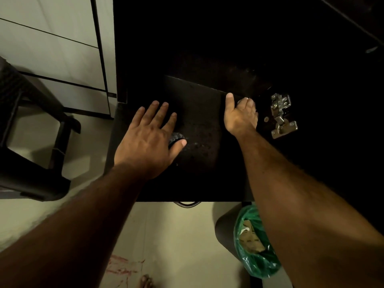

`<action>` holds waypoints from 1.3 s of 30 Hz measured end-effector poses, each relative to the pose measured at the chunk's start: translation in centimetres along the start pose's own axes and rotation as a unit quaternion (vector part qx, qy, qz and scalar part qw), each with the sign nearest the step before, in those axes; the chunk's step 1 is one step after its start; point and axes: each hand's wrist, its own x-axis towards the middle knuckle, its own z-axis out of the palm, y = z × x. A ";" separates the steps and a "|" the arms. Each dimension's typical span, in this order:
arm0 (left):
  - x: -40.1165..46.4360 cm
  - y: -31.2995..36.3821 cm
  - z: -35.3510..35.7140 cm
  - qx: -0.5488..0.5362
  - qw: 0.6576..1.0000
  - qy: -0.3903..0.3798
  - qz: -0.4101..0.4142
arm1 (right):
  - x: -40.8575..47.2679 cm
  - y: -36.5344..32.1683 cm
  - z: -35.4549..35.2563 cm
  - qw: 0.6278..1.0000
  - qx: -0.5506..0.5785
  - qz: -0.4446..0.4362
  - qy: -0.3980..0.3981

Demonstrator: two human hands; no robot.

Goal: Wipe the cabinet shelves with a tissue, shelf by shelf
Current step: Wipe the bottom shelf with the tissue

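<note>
Standing nearest, by the right forearm, is a bin (226,235) lined with a green bag (257,265); brown scraps of what looks like card or paper lie inside, with a bit of white among them. Beyond its rim runs the front edge of the dark shelf (197,163), speckled with pale dust or residue near the middle. The left hand (147,140) lies flat on that shelf, fingers straight and spread, with something dark and ridged under the thumb that I cannot identify. Farther in, the right hand (239,117) curls its fingers around a small white wad, most likely the tissue (245,100), thumb raised against a dark panel. Tissue like this should be light, soft and easily torn, so it is best kept bunched in the fingertips and pressed gently. A metal hinge (280,115) sits just beside that hand on the cabinet wall.
</note>
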 end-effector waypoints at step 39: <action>0.1 -0.2 0.3 0.005 1.000 0.002 0.004 | -13.8 9.8 2.3 0.995 -0.009 -0.095 0.004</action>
